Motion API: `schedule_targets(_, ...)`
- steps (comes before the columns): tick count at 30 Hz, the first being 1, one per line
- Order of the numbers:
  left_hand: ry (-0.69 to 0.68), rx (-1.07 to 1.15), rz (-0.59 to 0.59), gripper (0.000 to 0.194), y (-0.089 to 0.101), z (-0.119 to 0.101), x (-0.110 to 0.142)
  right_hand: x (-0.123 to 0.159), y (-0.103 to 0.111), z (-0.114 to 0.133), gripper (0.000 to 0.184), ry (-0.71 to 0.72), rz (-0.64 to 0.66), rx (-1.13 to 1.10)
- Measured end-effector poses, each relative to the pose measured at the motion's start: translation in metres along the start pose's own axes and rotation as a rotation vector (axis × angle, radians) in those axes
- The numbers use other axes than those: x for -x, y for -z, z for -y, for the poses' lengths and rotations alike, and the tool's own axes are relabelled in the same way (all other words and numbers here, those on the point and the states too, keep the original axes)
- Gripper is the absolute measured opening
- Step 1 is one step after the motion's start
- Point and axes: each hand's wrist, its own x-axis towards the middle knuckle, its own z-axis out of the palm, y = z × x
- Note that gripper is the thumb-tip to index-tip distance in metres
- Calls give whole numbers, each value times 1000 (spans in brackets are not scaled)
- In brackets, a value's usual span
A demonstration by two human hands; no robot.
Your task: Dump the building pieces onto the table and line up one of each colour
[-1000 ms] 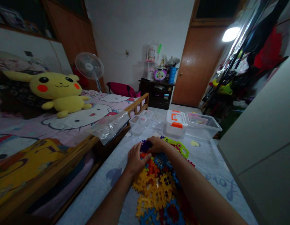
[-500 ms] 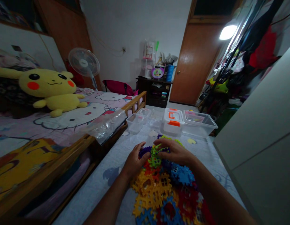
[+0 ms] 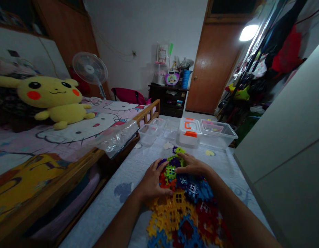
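A pile of flat plastic interlocking building pieces lies on the blue-grey bedsheet before me, roughly sorted by colour. My left hand (image 3: 154, 181) rests at the pile's left side, fingers spread, its thumb by the orange-red pieces (image 3: 163, 179). From the right, my right hand (image 3: 194, 166) reaches over the far end with fingers apart. Between the two hands lie lime-green pieces (image 3: 170, 171) and purple ones, partly hidden by the fingers. Closer to me are yellow pieces (image 3: 172, 213), blue pieces (image 3: 204, 191) and dark red pieces (image 3: 207, 215).
Clear plastic boxes (image 3: 148, 134) stand beyond the pile, along with a lidded box (image 3: 189, 132) with orange latches and a larger open bin (image 3: 218, 134). A wooden bed rail (image 3: 97, 156) runs along the left, with plastic wrap (image 3: 118, 137) over it. A white cabinet (image 3: 285, 137) flanks the right.
My left hand has spread, its thumb dropping from the purple pieces to the orange-red ones. My right hand has shifted slightly right, uncovering more of the green and purple pieces.
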Motion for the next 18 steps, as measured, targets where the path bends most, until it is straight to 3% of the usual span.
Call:
schedule_targets(3,-31,9,-42,119,-3,0,-2,6,0,16,110,56,65,-74)
schedule_targets(7,-76,29,-89,117,-1,-4,-3,10,-5,22,106,157,12,-167)
schedule_targets(18,-151,132,-293,60,6,-17,0,34,-14,25,59,293,-273,-240)
